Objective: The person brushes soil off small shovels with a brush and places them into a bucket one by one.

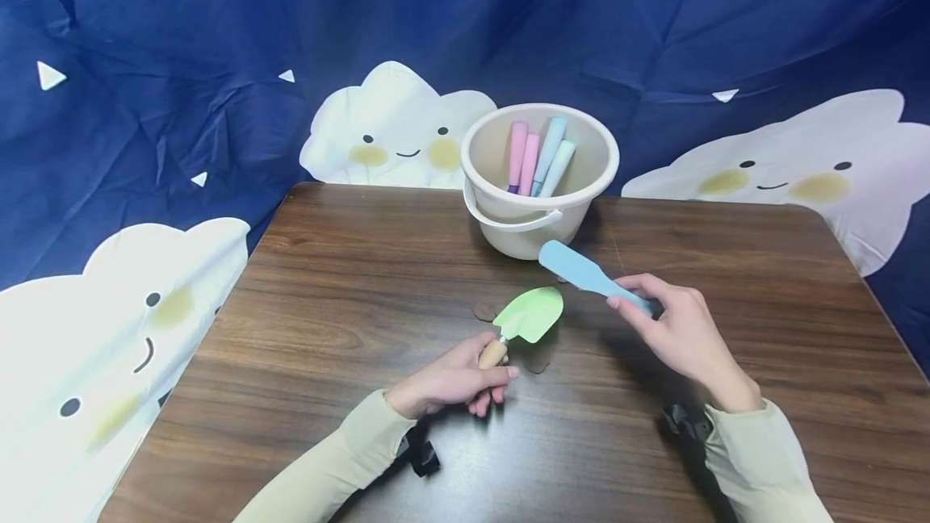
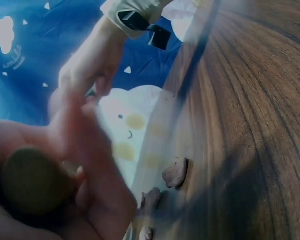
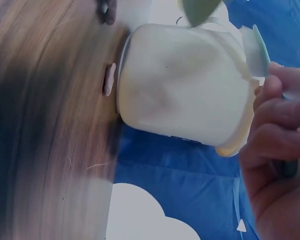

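Observation:
In the head view my left hand [image 1: 458, 378] grips a small garden trowel [image 1: 534, 315] with a light green blade and a short wooden handle. The handle's round end [image 2: 32, 180] shows inside the left palm in the left wrist view. To the right, my right hand [image 1: 679, 325] pinches a light blue flat-bladed spatula [image 1: 577, 266] by its handle, its blade pointing up and left. Both tools are held above the table, blades toward the bucket [image 1: 508, 236]. The right wrist view shows part of the spatula's blade [image 3: 256, 52] beside the right fingers.
The cream bucket with a hanging handle stands at the table's back edge, with pink and light blue tool handles [image 1: 550, 156] inside. Small brown lumps [image 2: 176, 172] lie on the brown wooden table [image 1: 349, 297]. A blue cloth [image 1: 218, 6] with cloud prints hangs behind.

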Demonstrator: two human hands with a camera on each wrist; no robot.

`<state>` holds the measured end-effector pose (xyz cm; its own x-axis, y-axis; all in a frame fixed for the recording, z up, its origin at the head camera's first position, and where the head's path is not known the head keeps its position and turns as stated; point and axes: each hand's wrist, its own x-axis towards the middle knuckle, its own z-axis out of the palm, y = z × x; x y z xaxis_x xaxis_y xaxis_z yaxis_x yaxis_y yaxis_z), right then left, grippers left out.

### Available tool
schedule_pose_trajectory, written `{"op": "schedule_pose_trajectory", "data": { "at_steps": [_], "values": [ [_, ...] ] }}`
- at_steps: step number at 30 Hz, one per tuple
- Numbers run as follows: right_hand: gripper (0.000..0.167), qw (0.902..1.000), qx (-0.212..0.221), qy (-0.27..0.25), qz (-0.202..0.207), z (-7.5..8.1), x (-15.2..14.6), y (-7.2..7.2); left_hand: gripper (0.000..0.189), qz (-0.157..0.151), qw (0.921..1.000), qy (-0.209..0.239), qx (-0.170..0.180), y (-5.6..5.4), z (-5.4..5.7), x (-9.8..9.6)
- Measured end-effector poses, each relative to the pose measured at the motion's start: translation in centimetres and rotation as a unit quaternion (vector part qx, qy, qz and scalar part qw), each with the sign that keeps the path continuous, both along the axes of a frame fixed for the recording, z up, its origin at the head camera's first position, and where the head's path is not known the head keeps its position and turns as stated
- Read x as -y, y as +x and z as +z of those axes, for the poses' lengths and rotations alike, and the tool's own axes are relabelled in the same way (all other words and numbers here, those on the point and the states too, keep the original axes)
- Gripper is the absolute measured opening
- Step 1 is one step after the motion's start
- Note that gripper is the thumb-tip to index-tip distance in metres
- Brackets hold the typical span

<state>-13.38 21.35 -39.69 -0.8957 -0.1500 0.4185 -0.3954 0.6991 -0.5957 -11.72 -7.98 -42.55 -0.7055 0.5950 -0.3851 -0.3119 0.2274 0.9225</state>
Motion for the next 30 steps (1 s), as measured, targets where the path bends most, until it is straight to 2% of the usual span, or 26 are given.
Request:
{"op": "schedule_pose_trajectory", "data": {
  "at_steps": [3,6,10,14,19,23,30],
  "values": [
    [0.019,0.9997,0.015,-0.013,0.012,0.1,0.4,0.1,0.025,0.008,0.9995,-0.014,-0.027,0.0,0.0,0.0],
    [0.016,0.9990,0.036,-0.010,0.024,0.1,0.9,0.2,0.023,-0.004,0.9988,-0.021,-0.043,0.3,0.2,-0.2],
    [0.015,0.9972,0.063,0.005,0.041,0.0,1.8,0.3,0.024,-0.029,0.9982,-0.030,-0.042,0.7,0.5,-0.6],
    [0.016,0.9929,0.097,0.012,0.068,-0.1,2.9,0.4,0.032,-0.034,0.9985,-0.034,-0.027,0.8,0.7,-0.8],
    [0.016,0.9867,0.116,0.016,0.113,0.0,3.9,0.8,0.035,-0.050,0.9986,0.013,-0.010,0.6,0.8,-0.6],
    [0.015,0.9828,0.109,0.025,0.147,0.3,4.3,1.3,0.039,-0.057,0.9968,0.055,0.009,0.5,0.6,-0.4],
    [0.016,0.9793,0.093,0.046,0.174,0.8,4.3,1.8,0.044,-0.072,0.9950,0.069,0.012,0.6,0.4,-0.4]
  ]
}}
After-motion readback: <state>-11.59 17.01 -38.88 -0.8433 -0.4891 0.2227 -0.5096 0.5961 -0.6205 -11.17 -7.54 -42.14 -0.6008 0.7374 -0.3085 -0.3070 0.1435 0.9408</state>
